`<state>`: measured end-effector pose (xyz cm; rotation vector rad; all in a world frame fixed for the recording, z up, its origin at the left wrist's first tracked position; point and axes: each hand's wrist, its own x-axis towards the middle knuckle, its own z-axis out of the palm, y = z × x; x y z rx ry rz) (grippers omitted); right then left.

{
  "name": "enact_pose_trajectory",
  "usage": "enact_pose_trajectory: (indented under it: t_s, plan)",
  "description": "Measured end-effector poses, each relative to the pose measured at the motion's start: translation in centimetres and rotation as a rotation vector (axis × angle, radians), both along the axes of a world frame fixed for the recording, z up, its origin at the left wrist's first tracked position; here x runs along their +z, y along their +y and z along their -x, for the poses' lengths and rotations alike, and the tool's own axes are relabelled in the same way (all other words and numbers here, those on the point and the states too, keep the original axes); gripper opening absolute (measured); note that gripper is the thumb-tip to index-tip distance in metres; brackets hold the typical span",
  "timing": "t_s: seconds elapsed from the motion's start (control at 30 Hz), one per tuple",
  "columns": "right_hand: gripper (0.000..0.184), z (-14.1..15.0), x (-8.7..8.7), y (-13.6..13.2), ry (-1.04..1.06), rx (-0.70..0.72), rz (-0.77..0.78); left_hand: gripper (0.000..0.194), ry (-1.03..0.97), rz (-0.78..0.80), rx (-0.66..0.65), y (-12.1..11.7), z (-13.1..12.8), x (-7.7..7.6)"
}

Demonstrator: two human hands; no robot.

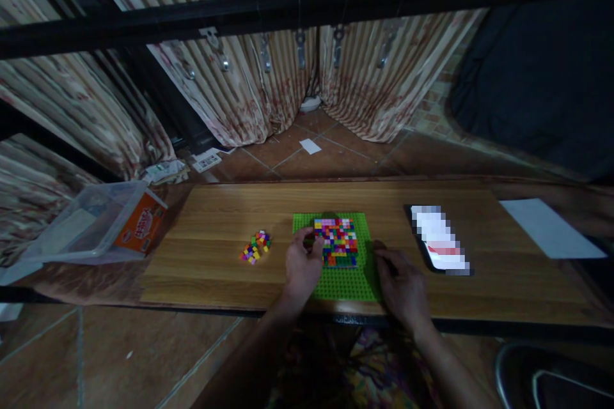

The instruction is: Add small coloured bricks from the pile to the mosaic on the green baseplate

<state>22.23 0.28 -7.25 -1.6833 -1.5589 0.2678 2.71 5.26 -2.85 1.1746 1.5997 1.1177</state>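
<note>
A green studded baseplate (336, 284) lies on the wooden board, with a block of small multicoloured bricks (339, 243) built up on it. My left hand (304, 265) reaches over the plate's left side, its thumb and forefinger closed together at the left edge of the bricks. Whatever sits between those fingertips is too small to make out. At the plate's right edge rests my right hand (401, 284), fingers curled inward and thumb close to them; what they hold, if anything, is hidden. Left of the plate lies a loose pile of small coloured bricks (256, 247).
A phone (439, 239) with a blurred screen lies right of the plate on the wooden board (206, 236). White paper (551, 228) is at the far right. A clear plastic box (100, 220) with an orange label stands left. A dark bar with hooks crosses before the curtains.
</note>
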Motion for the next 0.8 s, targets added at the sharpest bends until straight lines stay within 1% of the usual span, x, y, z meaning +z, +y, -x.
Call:
enact_pose_trajectory:
  t_s: [0.2, 0.3, 0.53, 0.63, 0.8]
  plan:
    - [0.025, 0.0, 0.0, 0.0, 0.002, 0.005, -0.003, 0.021, -0.068, 0.006, -0.05, 0.3, 0.4, 0.0]
    - [0.025, 0.1, -0.1, 0.1, -0.003, 0.007, -0.025, 0.021, -0.065, -0.009, -0.055, 0.4, 0.5, -0.2]
    - [0.027, 0.0, -0.2, 0.2, 0.012, 0.01, -0.04, 0.023, 0.102, -0.05, -0.069, 1.6, 0.6, -0.6]
    - [0.027, 0.0, -0.2, 0.2, 0.019, 0.004, -0.014, 0.024, 0.123, -0.042, -0.07, 1.8, 0.6, -0.5]
    - [0.028, -0.1, -0.2, 0.0, -0.001, -0.006, 0.011, 0.029, 0.153, -0.014, -0.028, 1.5, 0.3, -0.3]
